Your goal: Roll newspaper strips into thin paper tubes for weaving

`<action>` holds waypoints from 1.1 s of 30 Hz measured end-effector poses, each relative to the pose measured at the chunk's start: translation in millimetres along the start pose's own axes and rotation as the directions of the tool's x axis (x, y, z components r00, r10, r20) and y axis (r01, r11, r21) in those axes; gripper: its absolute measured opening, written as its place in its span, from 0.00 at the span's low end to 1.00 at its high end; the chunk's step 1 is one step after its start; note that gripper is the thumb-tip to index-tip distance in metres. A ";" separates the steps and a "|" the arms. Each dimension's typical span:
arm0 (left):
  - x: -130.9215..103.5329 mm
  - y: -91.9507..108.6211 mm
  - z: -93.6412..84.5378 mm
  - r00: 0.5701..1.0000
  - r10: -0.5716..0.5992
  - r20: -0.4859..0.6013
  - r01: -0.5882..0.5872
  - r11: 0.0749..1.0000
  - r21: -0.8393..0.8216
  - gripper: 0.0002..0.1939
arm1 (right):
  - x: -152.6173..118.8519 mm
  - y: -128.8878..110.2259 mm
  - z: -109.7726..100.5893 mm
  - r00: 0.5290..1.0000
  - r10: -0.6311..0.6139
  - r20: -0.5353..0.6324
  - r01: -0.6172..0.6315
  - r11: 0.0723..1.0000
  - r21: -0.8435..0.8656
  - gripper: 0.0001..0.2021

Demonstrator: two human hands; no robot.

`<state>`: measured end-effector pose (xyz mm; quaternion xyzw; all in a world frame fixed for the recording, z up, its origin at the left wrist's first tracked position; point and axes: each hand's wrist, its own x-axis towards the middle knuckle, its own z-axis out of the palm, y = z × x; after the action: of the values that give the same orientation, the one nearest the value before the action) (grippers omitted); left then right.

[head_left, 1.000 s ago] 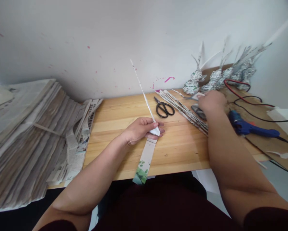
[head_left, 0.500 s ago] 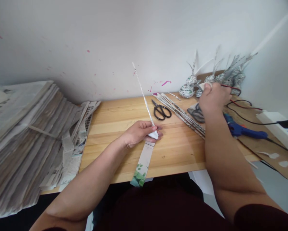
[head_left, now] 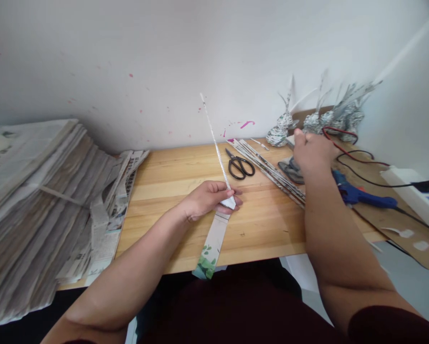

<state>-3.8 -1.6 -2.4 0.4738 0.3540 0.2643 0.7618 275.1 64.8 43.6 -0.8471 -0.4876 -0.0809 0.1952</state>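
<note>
A paper strip (head_left: pixel 211 243) with green leaves printed on its lower end is rolled at the top into a thin white stick, which points up and away. My left hand (head_left: pixel 214 197) pinches it where the roll meets the flat strip. Over the right side of the table, my right hand (head_left: pixel 313 150) has its fingers closed on a small pale thing that I cannot make out. A grey cloth (head_left: pixel 291 172) lies just below those fingers. Black scissors (head_left: pixel 241 167) rest between the hands, beside a bundle of rolled paper sticks (head_left: pixel 268 168).
Stacked newspapers (head_left: pixel 49 210) fill the left side. Woven paper gourds (head_left: pixel 278 136) stand at the back right. A blue glue gun (head_left: pixel 367 196), cords and a white power strip (head_left: pixel 411 191) lie at the right by brown cardboard (head_left: pixel 382 220).
My right hand has moved slightly down and left, away from the woven gourds. My left hand keeps its hold on the paper strip.
</note>
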 end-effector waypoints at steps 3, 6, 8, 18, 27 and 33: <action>-0.6 1.3 1.3 1.000 0.007 -0.008 -0.007 1.000 0.000 0.14 | -4.7 -1.6 -2.6 0.982 -0.027 -0.187 0.038 0.998 0.055 0.27; -1.4 2.7 2.9 1.000 -0.006 -0.019 0.006 1.000 -0.002 0.13 | -3.3 1.1 -3.9 0.987 -0.083 -0.138 0.092 0.994 0.061 0.24; -1.7 3.3 3.5 1.000 -0.013 -0.017 0.013 1.000 -0.006 0.12 | 0.4 4.1 -1.6 0.992 -0.102 0.071 0.102 0.995 0.003 0.24; -3.2 6.1 4.7 0.999 -0.021 -0.037 0.022 1.000 0.020 0.13 | 6.8 4.9 14.4 0.888 -0.099 0.448 0.169 0.978 -0.119 0.24; -1.3 3.9 2.8 0.999 -0.022 -0.035 0.022 1.000 0.010 0.17 | 4.2 8.6 5.6 0.982 -0.075 0.172 0.082 0.996 -0.034 0.19; -0.8 2.3 1.9 0.999 -0.021 -0.034 0.021 1.000 0.013 0.17 | 7.5 13.8 6.8 0.985 -0.031 0.171 0.042 0.997 -0.059 0.20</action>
<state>-2.9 -2.3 0.5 0.4705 0.3734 0.2619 0.7554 290.3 67.4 36.4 -0.8475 -0.5152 -0.0274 0.1248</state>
